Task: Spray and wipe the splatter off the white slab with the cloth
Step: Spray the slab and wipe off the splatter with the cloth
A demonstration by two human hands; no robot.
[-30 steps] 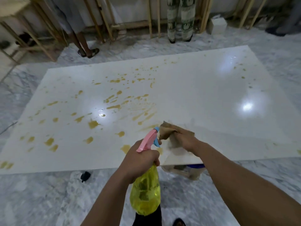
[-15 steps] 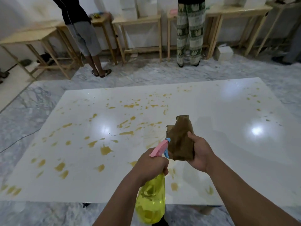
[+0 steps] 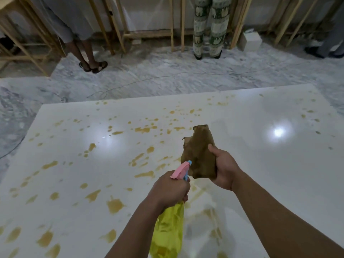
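A large glossy white slab (image 3: 260, 164) lies flat on the floor, dotted with yellow-brown splatter (image 3: 115, 204) across its left and middle. My left hand (image 3: 170, 191) grips a yellow spray bottle (image 3: 167, 231) by its neck; the pink and blue spray head (image 3: 181, 169) points up and away, right at the cloth. My right hand (image 3: 224, 168) holds a crumpled brown cloth (image 3: 200, 153) upright above the slab, just beyond the nozzle. The slab's right part shows few marks.
Grey marble floor (image 3: 167, 79) surrounds the slab. Beyond it stand a person in sandals (image 3: 93, 65), a person in green patterned trousers (image 3: 209, 28), and wooden table legs (image 3: 115, 25). A white box (image 3: 250, 40) sits at the back right. A thin cable (image 3: 149, 80) crosses the floor.
The cloth has come up off the slab's near edge and is now held in the air in front of the nozzle. My view has moved forward over the slab.
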